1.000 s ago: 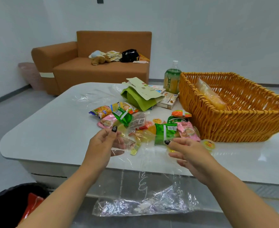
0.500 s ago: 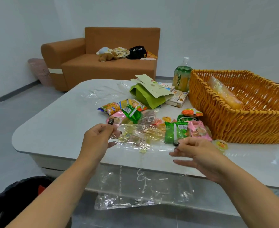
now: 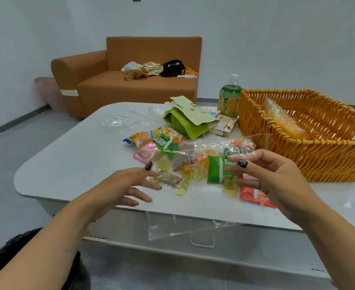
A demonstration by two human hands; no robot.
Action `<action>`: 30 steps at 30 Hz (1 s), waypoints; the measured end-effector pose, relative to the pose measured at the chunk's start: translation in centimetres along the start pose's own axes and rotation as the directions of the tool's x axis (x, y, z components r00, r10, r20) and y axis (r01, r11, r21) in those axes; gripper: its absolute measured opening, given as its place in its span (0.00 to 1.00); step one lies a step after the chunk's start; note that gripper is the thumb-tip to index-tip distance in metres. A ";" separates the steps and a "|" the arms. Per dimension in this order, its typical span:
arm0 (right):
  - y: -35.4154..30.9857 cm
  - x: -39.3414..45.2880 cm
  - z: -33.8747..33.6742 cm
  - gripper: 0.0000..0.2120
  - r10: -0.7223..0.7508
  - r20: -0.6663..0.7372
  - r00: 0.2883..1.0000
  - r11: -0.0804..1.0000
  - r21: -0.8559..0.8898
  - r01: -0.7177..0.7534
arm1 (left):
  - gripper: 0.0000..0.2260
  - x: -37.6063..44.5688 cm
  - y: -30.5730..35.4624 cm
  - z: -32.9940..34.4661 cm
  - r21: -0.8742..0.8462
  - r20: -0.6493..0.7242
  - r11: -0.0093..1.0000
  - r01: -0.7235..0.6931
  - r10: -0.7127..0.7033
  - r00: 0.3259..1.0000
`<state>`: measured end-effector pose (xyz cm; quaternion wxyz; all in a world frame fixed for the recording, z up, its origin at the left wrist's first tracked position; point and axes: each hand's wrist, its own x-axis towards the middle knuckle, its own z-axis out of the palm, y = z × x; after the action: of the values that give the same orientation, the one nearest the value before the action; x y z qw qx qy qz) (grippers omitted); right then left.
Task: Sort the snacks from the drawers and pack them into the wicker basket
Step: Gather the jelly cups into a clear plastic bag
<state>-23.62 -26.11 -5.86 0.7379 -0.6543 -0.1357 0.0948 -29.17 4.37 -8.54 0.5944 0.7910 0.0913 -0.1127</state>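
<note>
Right now both hands hover above the near edge of the white table [image 3: 67, 164], with a clear plastic bag [image 3: 193, 227] draped over that edge between them. Her left hand [image 3: 118, 187] has its fingers spread loose, and I cannot tell whether it touches the film. Her right hand [image 3: 270, 174] pinches the bag's upper edge between thumb and fingers. Loose snack packets [image 3: 172, 155] lie scattered mid-table, a green packet [image 3: 216, 171] just beside her right fingers. At the right edge stands the wicker basket [image 3: 319, 151] holding one bagged snack [image 3: 283, 120], a drink bottle [image 3: 229, 97] behind its far corner.
</note>
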 end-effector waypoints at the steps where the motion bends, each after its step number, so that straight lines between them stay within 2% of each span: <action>1: -0.3 -0.1 -0.2 0.13 0.041 0.049 0.998 0.999 0.026 -0.043 | 0.38 -0.1 -0.2 0.0 0.043 0.044 0.999 -0.028 0.026 0.999; 3: -0.4 -0.2 -0.8 0.14 0.170 0.175 0.970 0.967 0.160 -0.199 | 0.28 -0.1 -0.3 0.2 0.073 0.053 0.993 -0.096 0.093 0.994; 4: -0.4 -0.2 -1.1 0.15 0.240 0.265 0.934 0.926 0.228 -0.302 | 0.23 -0.1 -0.2 0.4 0.061 0.038 0.991 -0.122 0.120 0.992; 5: -0.3 -0.3 -1.3 0.18 0.282 0.369 0.886 0.881 0.267 -0.391 | 0.23 -0.1 -0.2 0.5 0.036 0.027 0.990 -0.139 0.138 0.990; 7: 0.1 -0.5 -1.5 0.22 0.302 0.529 0.793 0.837 0.251 -0.486 | 0.35 0.1 -0.4 0.6 -0.028 0.013 0.985 -0.169 0.169 0.986; 8: 0.4 -0.5 -1.5 0.21 0.315 0.567 0.761 0.839 0.208 -0.503 | 0.38 0.2 -0.4 0.8 -0.069 -0.001 0.982 -0.178 0.179 0.984; 10: 1.0 -0.9 -1.0 0.16 0.361 0.569 0.739 0.866 0.091 -0.492 | 0.36 0.4 -0.3 1.4 -0.151 -0.032 0.969 -0.194 0.191 0.981; 12: 1.9 -1.5 0.4 0.16 0.358 0.558 0.749 0.902 -0.001 -0.431 | 0.27 0.6 0.0 2.3 -0.250 -0.052 0.951 -0.180 0.173 0.984; 14: 3.4 -2.4 2.5 0.16 0.301 0.514 0.803 0.952 -0.113 -0.285 | 0.21 0.9 0.2 3.5 -0.304 -0.006 0.943 -0.138 0.143 0.990; 15: 4.4 -3.0 3.7 0.16 0.260 0.473 0.842 0.963 -0.190 -0.191 | 0.20 1.0 0.3 4.1 -0.316 0.040 0.943 -0.107 0.126 0.991; 16: 5.7 -3.6 4.6 0.16 0.168 0.424 0.890 0.952 -0.305 -0.034 | 0.20 1.0 0.3 4.8 -0.311 0.087 0.948 -0.072 0.104 0.991; 17: 7.1 -3.9 5.2 0.16 0.040 0.395 0.918 0.870 -0.465 0.162 | 0.19 1.1 0.2 5.3 -0.290 0.128 0.956 -0.036 0.076 0.989; 18: 8.2 -4.3 5.7 0.16 -0.078 0.415 0.906 0.761 -0.563 0.323 | 0.18 1.1 0.2 5.9 -0.258 0.158 0.966 -0.009 0.052 0.986; 19: 8.7 -4.3 6.0 0.16 -0.133 0.473 0.871 0.623 -0.644 0.444 | 0.17 1.3 0.0 6.3 -0.231 0.180 0.973 0.014 0.028 0.983; 20: 8.6 -4.4 6.3 0.17 -0.138 0.507 0.851 0.551 -0.674 0.491 | 0.17 1.4 -0.2 6.7 -0.209 0.193 0.977 0.028 0.013 0.981; 22: 8.4 -4.1 6.6 0.16 -0.111 0.539 0.835 0.546 -0.669 0.504 | 0.18 1.6 -0.3 7.3 -0.206 0.193 0.978 0.035 0.005 0.981; 24: 8.2 -3.8 6.6 0.18 -0.189 0.570 0.800 0.323 -0.733 0.598 | 0.20 1.5 -0.2 7.6 -0.261 0.202 0.964 0.047 0.007 0.979; 25: 8.6 -3.6 6.7 0.24 -0.187 0.598 0.779 0.128 -0.772 0.623 | 0.20 1.5 -0.1 7.6 -0.304 0.211 0.951 0.053 0.013 0.977; 26: 8.9 -3.7 6.4 0.31 -0.118 0.596 0.794 0.055 -0.795 0.604 | 0.18 1.4 0.0 7.7 -0.345 0.220 0.937 0.053 0.026 0.975; 28: 9.3 -3.6 5.8 0.41 -0.076 0.515 0.854 0.133 -0.844 0.520 | 0.19 1.4 0.2 7.7 -0.414 0.238 0.908 0.066 0.038 0.971; 30: 9.3 -3.5 5.9 0.47 0.010 0.461 0.888 0.182 -0.874 0.451 | 0.20 1.3 0.0 7.4 -0.416 0.261 0.908 0.054 0.062 0.963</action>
<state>-28.49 -20.48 -14.75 0.1323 -0.9097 -0.3937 -0.0014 -28.40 -2.77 -10.88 0.7575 0.6222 0.0306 -0.1951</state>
